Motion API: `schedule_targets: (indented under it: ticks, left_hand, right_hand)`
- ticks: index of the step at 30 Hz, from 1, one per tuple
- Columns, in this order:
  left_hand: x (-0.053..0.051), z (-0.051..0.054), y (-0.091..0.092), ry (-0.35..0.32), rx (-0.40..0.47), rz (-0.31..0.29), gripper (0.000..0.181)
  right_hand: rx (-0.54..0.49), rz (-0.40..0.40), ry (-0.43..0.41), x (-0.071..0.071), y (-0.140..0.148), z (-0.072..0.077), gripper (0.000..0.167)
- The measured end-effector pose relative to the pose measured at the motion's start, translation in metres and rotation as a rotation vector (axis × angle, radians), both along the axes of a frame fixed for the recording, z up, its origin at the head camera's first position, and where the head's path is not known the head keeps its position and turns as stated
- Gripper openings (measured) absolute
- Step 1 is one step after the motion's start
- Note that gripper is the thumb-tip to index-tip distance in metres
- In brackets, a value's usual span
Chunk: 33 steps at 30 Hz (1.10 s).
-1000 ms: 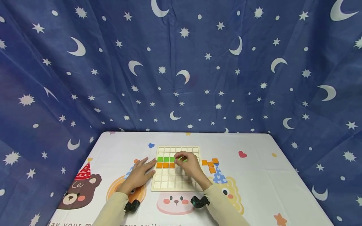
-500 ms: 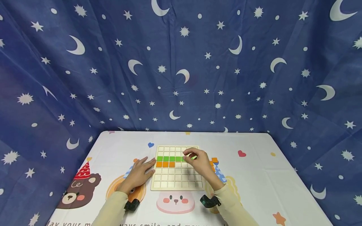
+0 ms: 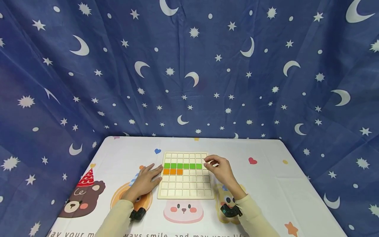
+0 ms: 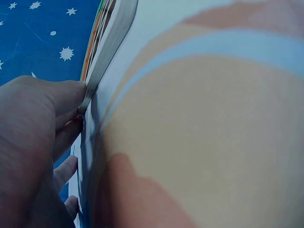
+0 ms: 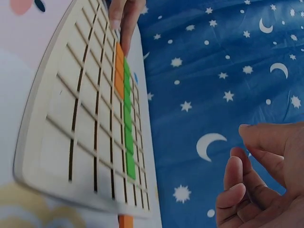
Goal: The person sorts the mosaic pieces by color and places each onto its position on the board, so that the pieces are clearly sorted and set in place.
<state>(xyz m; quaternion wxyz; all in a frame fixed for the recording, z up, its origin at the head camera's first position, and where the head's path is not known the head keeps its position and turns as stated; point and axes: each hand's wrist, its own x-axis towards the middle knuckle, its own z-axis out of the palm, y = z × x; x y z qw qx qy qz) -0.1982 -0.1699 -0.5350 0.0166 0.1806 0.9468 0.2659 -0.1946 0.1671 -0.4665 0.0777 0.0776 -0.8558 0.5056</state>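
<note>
A pale wooden grid board (image 3: 186, 193) lies on the table. Across one of its rows runs a line of several green square tiles (image 3: 180, 166), and three orange square tiles (image 3: 173, 171) sit in the row just below. My left hand (image 3: 144, 183) is spread at the board's left edge; the left wrist view has its thumb and fingertips against that edge. Over the board's right edge hovers my right hand (image 3: 220, 169), fingers loosely bent. Nothing shows between its thumb and fingertips in the right wrist view. There, a loose orange tile (image 5: 126, 221) lies just past the board's edge.
The white tablecloth (image 3: 266, 191) has printed animal faces, hearts and stars. A blue curtain (image 3: 189, 82) with moons and stars stands behind and beside the table. In the head view the right hand and forearm cover the spot right of the board.
My right hand has moved rightward from the middle of the board to its right edge, uncovering the green row. It now hides the loose orange tiles. The left hand keeps its place.
</note>
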Motion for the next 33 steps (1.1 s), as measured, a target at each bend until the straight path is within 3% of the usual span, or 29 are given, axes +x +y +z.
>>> schedule_targets:
  ticks: [17, 33]
  left_hand:
    - [-0.001, 0.003, 0.001, 0.001, -0.002, 0.002, 0.051]
    - [0.0, 0.0, 0.0, 0.006, -0.008, -0.002, 0.051]
  right_hand:
    - [0.018, -0.114, -0.102, -0.003, 0.047, -0.013, 0.022]
    - [0.088, -0.206, -0.19, -0.016, 0.075, -0.039, 0.026]
